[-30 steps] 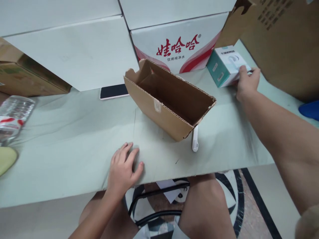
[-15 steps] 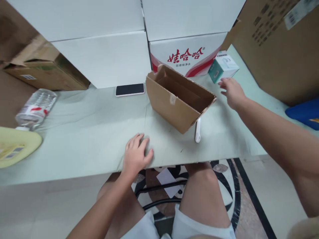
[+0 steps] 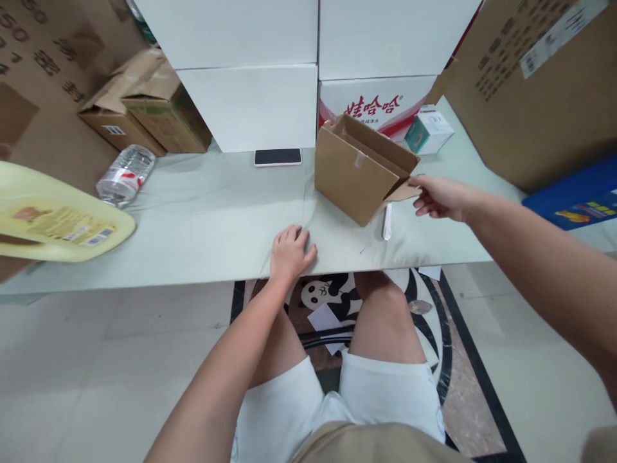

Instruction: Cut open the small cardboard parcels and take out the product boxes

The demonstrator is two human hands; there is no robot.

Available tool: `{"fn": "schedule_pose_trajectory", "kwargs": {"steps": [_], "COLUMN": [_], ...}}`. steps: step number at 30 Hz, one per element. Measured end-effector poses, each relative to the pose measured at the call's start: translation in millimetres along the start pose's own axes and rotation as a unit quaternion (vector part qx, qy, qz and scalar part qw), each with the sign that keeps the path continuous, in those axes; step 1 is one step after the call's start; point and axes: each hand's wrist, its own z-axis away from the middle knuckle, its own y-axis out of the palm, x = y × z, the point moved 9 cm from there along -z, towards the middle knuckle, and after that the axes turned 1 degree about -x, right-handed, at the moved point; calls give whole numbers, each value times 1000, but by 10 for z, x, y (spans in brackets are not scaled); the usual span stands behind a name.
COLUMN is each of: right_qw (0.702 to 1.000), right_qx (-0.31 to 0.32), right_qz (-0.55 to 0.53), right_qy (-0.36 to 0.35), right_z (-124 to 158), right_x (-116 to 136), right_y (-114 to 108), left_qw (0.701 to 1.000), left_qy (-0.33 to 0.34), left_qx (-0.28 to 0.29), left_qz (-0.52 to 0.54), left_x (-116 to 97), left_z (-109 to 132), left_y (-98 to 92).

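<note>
A small brown cardboard box (image 3: 351, 177) stands on the table with its top open, and a flap (image 3: 403, 190) juts from its right end. My right hand (image 3: 438, 196) pinches that flap between thumb and fingers. Near the table's front edge, my left hand (image 3: 290, 252) lies on the cloth with its fingers apart, holding nothing. Just in front of the box's right end is a slim white object (image 3: 387, 222), partly hidden by the box; its kind is unclear. Behind the box, to the right, sits a small white and teal box (image 3: 430, 130).
A phone (image 3: 278, 157) lies by the stacked white cartons (image 3: 250, 106). On the left are a clear plastic bottle (image 3: 126, 175) on its side and a yellow jug (image 3: 62, 215). A large carton (image 3: 535, 96) and a blue container (image 3: 578, 196) stand at right.
My right hand has moved from beside the white and teal box to the cardboard box and taken hold of its flap, now swung outward. My left hand still rests on the table. The view has shifted.
</note>
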Motion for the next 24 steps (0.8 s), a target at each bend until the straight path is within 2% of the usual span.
{"fn": "schedule_pose_trajectory", "kwargs": {"steps": [2, 4, 7, 10, 14, 16, 21, 24], "right_qw": [999, 991, 962, 933, 907, 900, 900, 913], "right_qx": [39, 34, -75, -175, -283, -319, -354, -339], "right_qz": [-19, -125, -255, -306, -301, -289, -252, -215], "right_qy": [29, -24, -68, -67, -77, -67, -40, -78], "right_z": [147, 280, 420, 521, 616, 604, 378, 161], "right_x": [-115, -42, -7, -88, -249, -350, -498, -383], "right_y": [80, 88, -174, -571, -1154, -1362, -1615, -1648], "left_qw": [1000, 1000, 1000, 1000, 1000, 1000, 1000, 1000], "left_qy": [-6, -10, -10, -4, 1, 2, 5, 8], "left_qx": [0, -1, -1, -8, -14, -16, -18, -26], "left_qz": [4, 3, 2, 5, 7, 8, 3, 2], "left_x": [14, 24, 27, 23, 13, 9, 1, 8], "left_z": [-6, -13, -21, -25, -24, -23, -21, -25], "left_y": [-1, -4, -3, -8, -19, -31, -53, -60]}}
